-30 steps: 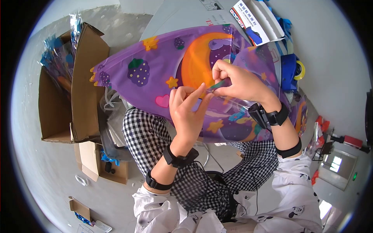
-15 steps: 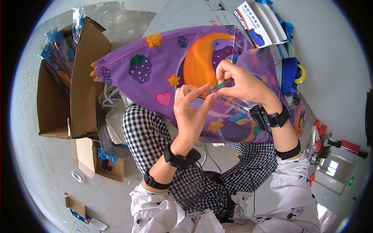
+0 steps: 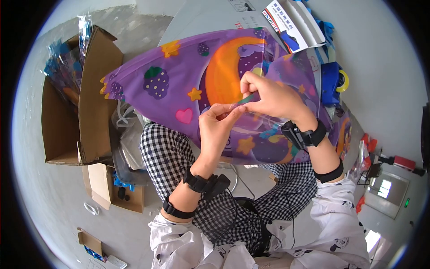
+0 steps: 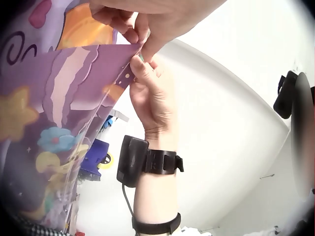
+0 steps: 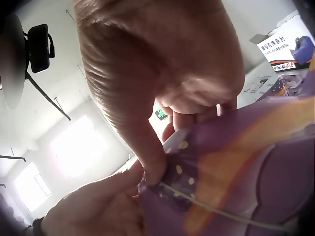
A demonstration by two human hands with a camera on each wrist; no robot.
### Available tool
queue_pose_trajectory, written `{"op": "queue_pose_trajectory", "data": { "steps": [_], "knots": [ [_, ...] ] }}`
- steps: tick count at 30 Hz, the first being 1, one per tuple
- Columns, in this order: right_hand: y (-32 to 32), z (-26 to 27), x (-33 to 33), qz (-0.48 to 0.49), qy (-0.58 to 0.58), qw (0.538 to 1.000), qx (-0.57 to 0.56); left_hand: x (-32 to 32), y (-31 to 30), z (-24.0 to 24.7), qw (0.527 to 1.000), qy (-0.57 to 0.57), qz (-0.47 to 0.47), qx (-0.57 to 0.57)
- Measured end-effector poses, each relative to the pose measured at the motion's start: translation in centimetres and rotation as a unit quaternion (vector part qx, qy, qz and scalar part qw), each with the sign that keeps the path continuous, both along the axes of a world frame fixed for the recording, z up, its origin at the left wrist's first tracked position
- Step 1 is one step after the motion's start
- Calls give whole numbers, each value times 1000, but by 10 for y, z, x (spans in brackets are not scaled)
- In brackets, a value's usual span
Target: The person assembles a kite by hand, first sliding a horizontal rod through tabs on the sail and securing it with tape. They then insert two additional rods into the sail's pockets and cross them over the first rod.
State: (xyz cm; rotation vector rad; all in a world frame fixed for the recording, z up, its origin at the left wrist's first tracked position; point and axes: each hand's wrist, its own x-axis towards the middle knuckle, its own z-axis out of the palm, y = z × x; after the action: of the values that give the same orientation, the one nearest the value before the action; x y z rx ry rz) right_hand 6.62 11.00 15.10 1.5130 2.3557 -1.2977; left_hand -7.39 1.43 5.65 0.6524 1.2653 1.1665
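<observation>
1. L hand [image 3: 214,130]: thumb + index tips brought together, pinching edge of the purple printed sheet [image 3: 134,80]; back of hand up in head view.
2. R hand [image 3: 277,96]: thumb + bent fingers pinch same edge, just beside L fingertips; tips of both hands meet or nearly so. L wrist view shows them at a corner of the sheet.
3. Sheet: spread in front of person, partly over grey table [image 3: 197,20], near side over checked trousers [image 3: 163,148]. Orange moon [image 3: 221,71] nr middle, pink heart [image 3: 184,116] left of L hand. Small green bit shows btwn the hands; can't tell what it is.
4. Far right of sheet: blue tape dispenser [image 3: 330,83] w/ yellow tape roll [image 3: 344,81]. Above it, open white box [image 3: 280,18], lettered TAPE DISPENSER.
5. Left side: tall cardboard box [image 3: 96,116], flap up, w/ clear packets [image 3: 67,67] inside; smaller open box [image 3: 101,181] below it on floor.
6. Both forearms carry black straps; wrist cam on L [image 3: 201,184], another on R [image 3: 295,134]. Sleeves white, dark cartoon print.
</observation>
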Motion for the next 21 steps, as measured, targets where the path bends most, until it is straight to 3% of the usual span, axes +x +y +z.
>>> {"op": "queue_pose_trajectory", "data": {
  "steps": [2, 3, 4, 5, 6, 8, 10, 13, 14, 16, 18, 21],
  "knots": [
    [-3, -2, 0, 17, 4, 998, 58, -1, 4, -3, 1000, 3, -25, -15],
    [-5, -13, 7, 34, 29, 993, 105, -1, 5, -10, 998, 60, -25, 8],
    [-4, -15, 13, 50, 48, 985, 156, 4, 6, -20, 998, 41, 14, 49],
    [-7, 3, 12, 28, -5, 989, 144, 0, 6, -18, 999, 20, 14, 32],
    [-10, 7, 23, 14, 16, 979, 201, 0, 6, -20, 997, 41, 17, 60],
    [-16, -2, 59, -76, 68, 956, 274, 2, 7, -14, 998, 28, 24, 49],
    [-12, -9, 117, -169, 149, 933, 280, -2, 7, -6, 995, 94, -24, 18],
    [-2, -20, 240, -347, 37, 850, 393, 3, 9, -19, 998, 64, 14, 17],
    [3, -30, 291, -428, 56, 814, 389, 5, 8, -20, 998, 58, 30, 15],
    [7, -58, 379, -539, -22, 768, 345, 3, 7, -24, 998, 64, 13, 24],
    [2, -47, 396, -607, 18, 773, 184, 1, 6, -28, 998, 60, 4, 16],
    [3, -39, 394, -637, 36, 768, 52, -2, 4, -40, 999, 52, 4, 3]
  ]
}}
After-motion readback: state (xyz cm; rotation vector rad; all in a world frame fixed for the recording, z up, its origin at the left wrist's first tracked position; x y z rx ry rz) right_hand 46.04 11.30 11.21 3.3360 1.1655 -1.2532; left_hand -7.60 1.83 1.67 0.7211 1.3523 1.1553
